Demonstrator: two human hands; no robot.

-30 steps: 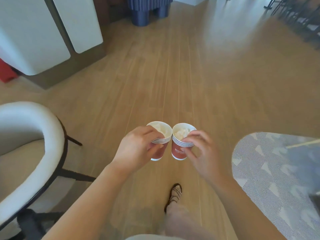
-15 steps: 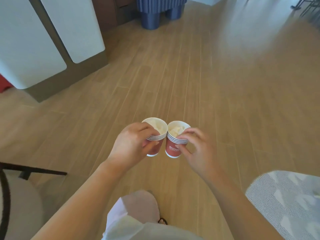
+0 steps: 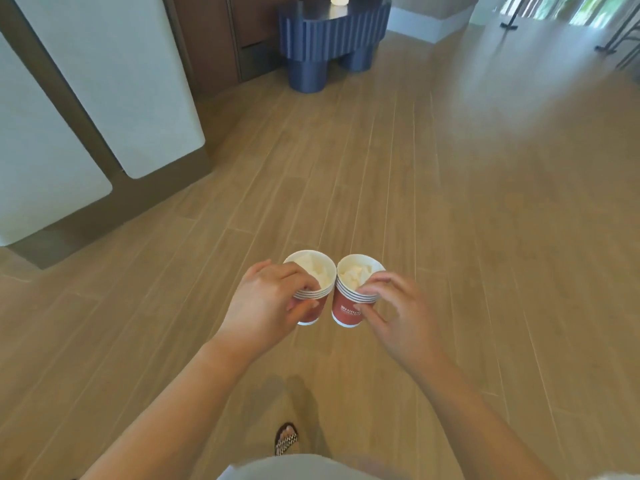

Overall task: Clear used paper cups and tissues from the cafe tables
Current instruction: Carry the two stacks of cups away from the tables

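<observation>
I carry two stacks of red paper cups side by side in front of me, above the wooden floor. My left hand (image 3: pixel 268 299) grips the left cup stack (image 3: pixel 313 308) around its white rims. My right hand (image 3: pixel 398 313) pinches the right cup stack (image 3: pixel 348 306) by its rims and side. Crumpled white tissues (image 3: pixel 353 271) fill the top cup of each stack. The two stacks touch at their rims.
A counter with white rounded panels (image 3: pixel 114 91) stands at the left. A dark blue ribbed side table (image 3: pixel 332 32) sits ahead at the top. Wooden plank floor (image 3: pixel 485 202) spreads out in front. My sandalled foot (image 3: pixel 286 441) shows below.
I have walked forward: the white chair at the left and the patterned rug at the right have left the view, and the blue table and counter are closer. Both hands keep their cups.
</observation>
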